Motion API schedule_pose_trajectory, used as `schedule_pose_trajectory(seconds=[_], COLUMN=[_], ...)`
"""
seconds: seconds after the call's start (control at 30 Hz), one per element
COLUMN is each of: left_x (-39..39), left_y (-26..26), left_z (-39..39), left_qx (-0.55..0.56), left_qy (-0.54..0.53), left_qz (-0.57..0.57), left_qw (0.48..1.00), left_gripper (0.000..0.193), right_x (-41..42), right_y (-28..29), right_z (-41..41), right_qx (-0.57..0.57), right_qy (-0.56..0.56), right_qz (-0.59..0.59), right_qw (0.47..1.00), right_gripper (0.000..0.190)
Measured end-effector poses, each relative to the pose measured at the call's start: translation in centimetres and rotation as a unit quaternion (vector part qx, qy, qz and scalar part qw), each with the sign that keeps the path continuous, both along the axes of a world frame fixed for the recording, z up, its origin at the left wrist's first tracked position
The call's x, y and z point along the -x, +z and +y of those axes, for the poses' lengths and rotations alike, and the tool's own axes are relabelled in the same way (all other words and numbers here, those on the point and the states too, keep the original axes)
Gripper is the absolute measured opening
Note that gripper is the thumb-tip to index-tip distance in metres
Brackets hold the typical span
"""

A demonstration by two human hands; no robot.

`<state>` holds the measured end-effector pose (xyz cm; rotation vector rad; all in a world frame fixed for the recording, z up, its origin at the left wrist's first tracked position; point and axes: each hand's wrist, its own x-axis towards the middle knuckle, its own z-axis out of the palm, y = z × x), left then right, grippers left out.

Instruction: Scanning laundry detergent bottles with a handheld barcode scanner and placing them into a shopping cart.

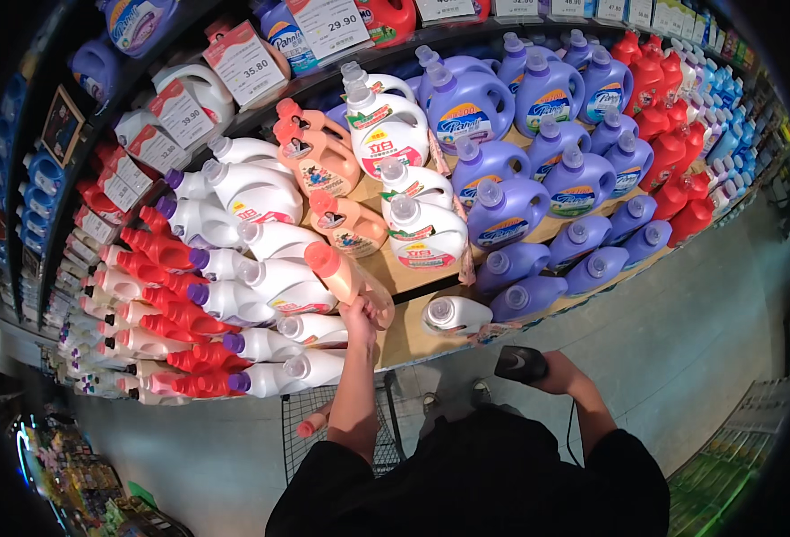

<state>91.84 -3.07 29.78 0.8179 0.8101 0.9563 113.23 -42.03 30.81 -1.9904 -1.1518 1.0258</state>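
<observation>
My left hand point(360, 317) grips a peach-coloured detergent bottle point(345, 278) with an orange-pink cap, tilted over the front of the wooden display shelf point(408, 329). Bare shelf wood shows beside it. Two similar peach bottles point(351, 228) stand behind, between white detergent jugs point(428, 235) and a group on the left. Over the floor near my body, my right hand point(562, 374) is closed around a black handheld device point(520, 364). A thin dark cord point(571, 429) hangs below that hand; where it joins the device is hidden.
A wire shopping cart point(294, 396) stands below my left arm, with a peach bottle point(314, 421) in it. Purple jugs point(509, 215) and red bottles point(663, 148) fill the shelf's right side. Price cards point(246, 64) line the upper shelf edge. Green-lit racks point(730, 463) stand at lower right.
</observation>
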Motion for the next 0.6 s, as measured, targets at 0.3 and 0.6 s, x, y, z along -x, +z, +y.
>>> schedule_pose_trajectory(seconds=[0.3,0.6], left_x=[-4.0,-8.9], left_y=[-4.6,-8.6], left_z=[3.4,3.4], left_qx=[0.000,-0.028], left_qy=[0.110,0.230], left_qz=[0.032,0.055], left_qw=[0.993,0.971], left_gripper=[0.007,0.018], right_x=[-0.5,-1.0], right_y=[0.5,0.5], right_z=[-2.0,0.5], right_qx=[-0.026,-0.043], right_qy=[-0.094,-0.074], right_qz=[0.072,0.047], right_qw=[0.993,0.995], right_gripper=[0.028,0.030])
